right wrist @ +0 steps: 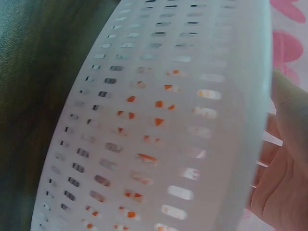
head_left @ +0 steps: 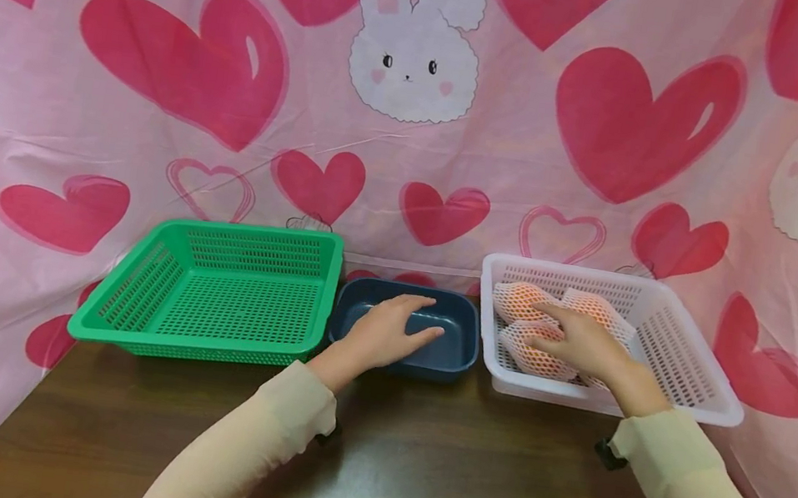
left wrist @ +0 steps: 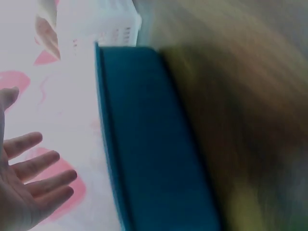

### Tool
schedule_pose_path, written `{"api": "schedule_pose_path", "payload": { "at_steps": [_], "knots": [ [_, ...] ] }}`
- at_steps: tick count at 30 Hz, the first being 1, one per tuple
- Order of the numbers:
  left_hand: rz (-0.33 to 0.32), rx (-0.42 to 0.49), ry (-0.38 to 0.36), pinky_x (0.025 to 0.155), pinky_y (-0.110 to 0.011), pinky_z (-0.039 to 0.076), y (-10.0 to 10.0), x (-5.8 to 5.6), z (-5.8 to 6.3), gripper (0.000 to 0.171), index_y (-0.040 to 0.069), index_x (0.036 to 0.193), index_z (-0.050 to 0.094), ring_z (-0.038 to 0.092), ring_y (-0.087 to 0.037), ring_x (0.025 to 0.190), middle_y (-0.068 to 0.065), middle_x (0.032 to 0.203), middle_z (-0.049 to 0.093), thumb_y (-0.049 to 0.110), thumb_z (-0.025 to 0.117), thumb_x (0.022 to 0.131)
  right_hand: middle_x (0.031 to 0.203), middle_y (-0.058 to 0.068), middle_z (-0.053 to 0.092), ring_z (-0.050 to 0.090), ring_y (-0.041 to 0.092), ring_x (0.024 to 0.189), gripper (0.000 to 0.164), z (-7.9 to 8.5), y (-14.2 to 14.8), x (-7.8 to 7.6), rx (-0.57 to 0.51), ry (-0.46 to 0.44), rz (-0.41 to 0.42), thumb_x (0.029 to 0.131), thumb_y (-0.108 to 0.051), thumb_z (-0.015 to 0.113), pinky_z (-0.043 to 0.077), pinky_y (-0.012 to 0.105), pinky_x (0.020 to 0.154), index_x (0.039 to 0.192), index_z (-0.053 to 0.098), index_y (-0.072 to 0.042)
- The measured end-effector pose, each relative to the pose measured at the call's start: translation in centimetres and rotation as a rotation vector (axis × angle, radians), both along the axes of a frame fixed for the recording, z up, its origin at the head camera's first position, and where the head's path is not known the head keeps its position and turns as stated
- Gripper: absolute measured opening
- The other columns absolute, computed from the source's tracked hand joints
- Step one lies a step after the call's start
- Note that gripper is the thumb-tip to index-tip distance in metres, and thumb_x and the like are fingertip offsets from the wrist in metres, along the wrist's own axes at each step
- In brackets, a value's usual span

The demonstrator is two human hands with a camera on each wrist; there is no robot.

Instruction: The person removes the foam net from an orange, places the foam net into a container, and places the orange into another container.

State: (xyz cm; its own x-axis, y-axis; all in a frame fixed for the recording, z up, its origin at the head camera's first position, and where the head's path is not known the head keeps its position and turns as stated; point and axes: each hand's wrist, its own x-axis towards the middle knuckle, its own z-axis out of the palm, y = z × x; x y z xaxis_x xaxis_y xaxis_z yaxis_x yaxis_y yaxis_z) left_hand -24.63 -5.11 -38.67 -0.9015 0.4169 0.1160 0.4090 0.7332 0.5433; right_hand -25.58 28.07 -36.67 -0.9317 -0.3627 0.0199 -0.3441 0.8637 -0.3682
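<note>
My left hand [head_left: 382,333] hovers over a dark blue plastic tray [head_left: 452,349], its fingers spread and holding nothing. In the left wrist view the tray's side [left wrist: 149,139] stands beside that hand [left wrist: 33,187]. Over on the right, my right hand [head_left: 590,347] reaches into a white slotted basket [head_left: 539,390]. Several orange round things in white foam nets [head_left: 532,357] lie in the basket's left part, right under and beside its fingers. Whether the fingertips touch them is unclear. In the right wrist view the basket wall partly hides the fingers [right wrist: 269,153].
A green slotted basket [head_left: 240,308] stands left of the blue tray, with no contents visible. All three containers line up along the back of a brown wooden table [head_left: 416,462]. Behind them hangs a pink cloth [head_left: 397,148] with hearts and rabbits.
</note>
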Motion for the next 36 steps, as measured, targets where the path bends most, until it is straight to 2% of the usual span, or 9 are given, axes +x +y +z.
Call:
{"api": "schedule_pose_path", "payload": {
  "at_steps": [4, 8, 11, 16, 21, 24, 27, 30, 36],
  "knots": [
    [-0.007, 0.120, -0.037, 0.102, -0.053, 0.049, 1.4, -0.2, -0.7, 0.059, 0.016, 0.147, 0.057, 0.053, -0.028, 0.133, -0.006, 0.148, 0.056, 0.049, 0.064, 0.098, 0.143, 0.029, 0.054, 0.056, 0.048, 0.124, 0.071, -0.7, 0.3, -0.4, 0.003, -0.007, -0.010, 0.093, -0.035, 0.077, 0.043, 0.066, 0.101, 0.147, 0.050, 0.004],
    [-0.010, 0.276, -0.109, 0.091, -0.043, 0.057, 3.1, -0.2, -1.2, 0.051, 0.013, 0.140, 0.062, 0.064, -0.027, 0.116, -0.009, 0.137, 0.064, 0.044, 0.067, 0.099, 0.140, 0.030, 0.055, 0.053, 0.050, 0.126, 0.072, -1.2, 0.4, -0.8, -0.002, 0.003, -0.005, 0.090, -0.035, 0.080, 0.041, 0.066, 0.102, 0.144, 0.053, 0.006],
    [0.011, 0.383, -0.186, 0.084, -0.039, 0.058, 4.5, -0.2, -1.7, 0.048, 0.011, 0.136, 0.064, 0.068, -0.025, 0.105, -0.011, 0.129, 0.067, 0.040, 0.069, 0.098, 0.139, 0.032, 0.056, 0.050, 0.051, 0.128, 0.073, -1.6, 0.4, -1.0, -0.002, 0.018, 0.007, 0.088, -0.033, 0.082, 0.039, 0.066, 0.104, 0.141, 0.054, 0.007],
    [0.067, 0.554, -0.341, 0.083, -0.035, 0.058, 6.7, -0.1, -2.4, 0.050, 0.008, 0.138, 0.061, 0.070, -0.022, 0.096, -0.010, 0.126, 0.065, 0.033, 0.073, 0.097, 0.137, 0.036, 0.053, 0.046, 0.054, 0.130, 0.073, -2.2, 0.2, -1.2, 0.013, 0.042, 0.033, 0.087, -0.030, 0.083, 0.036, 0.066, 0.107, 0.140, 0.053, 0.010],
    [0.106, 0.782, -0.506, 0.080, -0.035, 0.060, 8.5, 0.2, -2.6, 0.054, 0.003, 0.144, 0.052, 0.071, -0.036, 0.096, -0.012, 0.117, 0.064, 0.017, 0.073, 0.096, 0.135, 0.039, 0.051, 0.046, 0.056, 0.128, 0.076, -2.6, 0.1, -1.4, 0.027, 0.051, 0.024, 0.083, -0.031, 0.085, 0.037, 0.067, 0.105, 0.138, 0.054, 0.011],
    [0.128, 0.877, -0.564, 0.080, -0.037, 0.060, 9.3, 0.4, -2.8, 0.055, 0.001, 0.145, 0.048, 0.071, -0.040, 0.099, -0.013, 0.111, 0.066, 0.008, 0.072, 0.095, 0.136, 0.039, 0.049, 0.046, 0.057, 0.127, 0.077, -2.8, 0.1, -1.5, 0.034, 0.027, 0.014, 0.083, -0.031, 0.086, 0.038, 0.068, 0.104, 0.139, 0.053, 0.010],
    [0.147, 0.936, -0.585, 0.080, -0.038, 0.061, 9.9, 0.6, -3.1, 0.057, -0.001, 0.145, 0.046, 0.072, -0.032, 0.087, -0.012, 0.108, 0.066, 0.003, 0.071, 0.094, 0.136, 0.041, 0.047, 0.047, 0.058, 0.125, 0.078, -3.1, 0.2, -1.5, 0.044, 0.004, 0.014, 0.083, -0.031, 0.086, 0.040, 0.069, 0.100, 0.141, 0.051, 0.008],
    [0.154, 0.968, -0.569, 0.078, -0.036, 0.061, 10.3, 0.8, -3.4, 0.058, -0.002, 0.146, 0.045, 0.067, -0.018, 0.077, -0.012, 0.106, 0.065, 0.000, 0.069, 0.094, 0.135, 0.042, 0.046, 0.048, 0.059, 0.123, 0.080, -3.2, 0.1, -1.4, 0.041, -0.011, 0.010, 0.082, -0.031, 0.088, 0.041, 0.070, 0.098, 0.142, 0.050, 0.007],
    [0.166, 0.998, -0.569, 0.079, -0.037, 0.061, 10.9, 1.1, -3.5, 0.060, -0.001, 0.148, 0.044, 0.064, -0.016, 0.077, -0.011, 0.104, 0.064, -0.004, 0.068, 0.093, 0.132, 0.042, 0.044, 0.049, 0.058, 0.120, 0.085, -3.3, -0.1, -1.2, 0.045, -0.021, 0.015, 0.076, -0.024, 0.091, 0.042, 0.070, 0.097, 0.142, 0.047, 0.008]
  ]
}}
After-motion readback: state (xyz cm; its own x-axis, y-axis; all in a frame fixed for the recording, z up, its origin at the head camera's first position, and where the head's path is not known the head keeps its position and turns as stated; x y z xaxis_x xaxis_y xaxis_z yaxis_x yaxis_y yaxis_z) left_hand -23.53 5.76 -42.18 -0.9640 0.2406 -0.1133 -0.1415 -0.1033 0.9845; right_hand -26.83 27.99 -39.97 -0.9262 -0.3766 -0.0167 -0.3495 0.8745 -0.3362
